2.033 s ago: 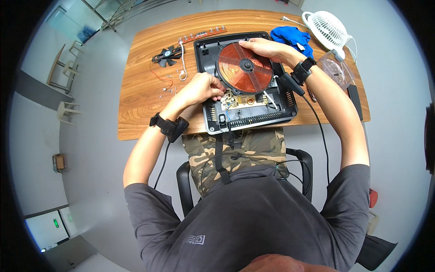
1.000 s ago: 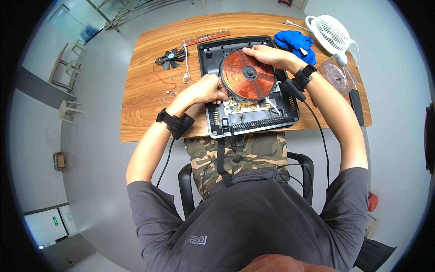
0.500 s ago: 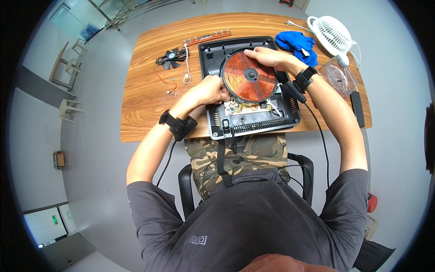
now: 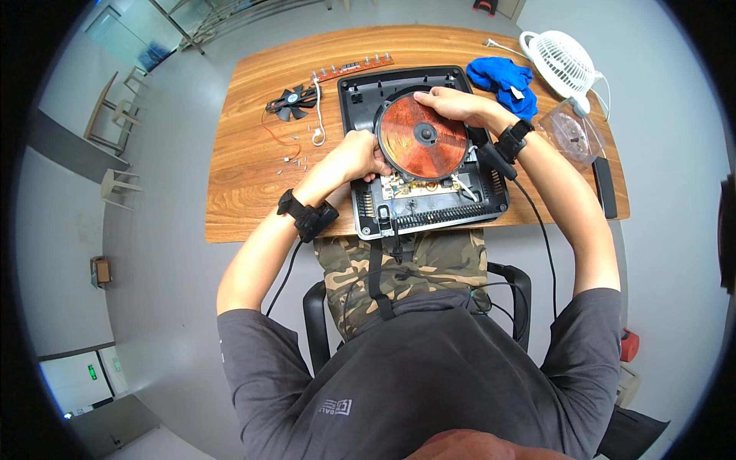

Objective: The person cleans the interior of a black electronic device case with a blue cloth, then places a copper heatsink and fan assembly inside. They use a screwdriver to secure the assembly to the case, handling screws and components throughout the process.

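A round copper-wire coil (image 4: 406,146) with a dark hub lies over an open black appliance housing (image 4: 360,115). Its near rim overlaps a pale circuit board (image 4: 418,188) with small parts and wires on it. My right hand (image 4: 454,105) grips the coil's far right rim, the thumb on top and the other fingers partly hidden. At the near left rim, my left hand (image 4: 363,155) is closed with its fingertips pinched against the coil's edge, low by the board. What lies under the coil is hidden.
Left of the housing are a small black fan (image 4: 291,102), loose screws (image 4: 299,162) and a white cable (image 4: 318,123). Behind stands a red button strip (image 4: 349,69). To the right are a blue cloth (image 4: 502,80), a white fan (image 4: 563,61), a clear container (image 4: 571,138) and a black bar (image 4: 606,188).
The coil has come slightly nearer to me over the housing, with both hands still on it. Otherwise the picture has shifted only a little.
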`<state>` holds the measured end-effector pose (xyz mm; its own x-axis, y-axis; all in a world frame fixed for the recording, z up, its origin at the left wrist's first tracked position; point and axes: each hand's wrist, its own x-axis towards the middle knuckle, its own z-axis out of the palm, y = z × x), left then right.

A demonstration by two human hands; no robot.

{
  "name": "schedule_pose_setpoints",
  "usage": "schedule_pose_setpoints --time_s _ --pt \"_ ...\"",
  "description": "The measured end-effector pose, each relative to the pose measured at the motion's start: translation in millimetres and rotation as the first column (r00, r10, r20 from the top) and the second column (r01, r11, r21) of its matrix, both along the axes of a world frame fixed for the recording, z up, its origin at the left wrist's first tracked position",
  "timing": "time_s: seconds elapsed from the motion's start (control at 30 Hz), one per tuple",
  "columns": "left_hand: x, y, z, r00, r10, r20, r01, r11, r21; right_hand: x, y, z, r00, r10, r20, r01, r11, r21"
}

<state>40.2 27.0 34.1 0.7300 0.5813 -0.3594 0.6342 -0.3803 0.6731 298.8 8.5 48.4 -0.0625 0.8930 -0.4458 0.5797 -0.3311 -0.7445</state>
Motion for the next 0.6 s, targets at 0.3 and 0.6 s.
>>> schedule_pose_setpoints --time_s 0.3,0.6 --pt "-13 12 -9 0.979 -0.009 0.205 0.052 0.977 -0.205 4 4 -12 0.999 -0.035 0.010 0.034 0.998 0.044" --pt "-18 0 8 0.905 0.279 0.322 -0.131 0.901 -0.414 4 4 -16 0.986 -0.063 0.153 0.046 0.993 0.109"
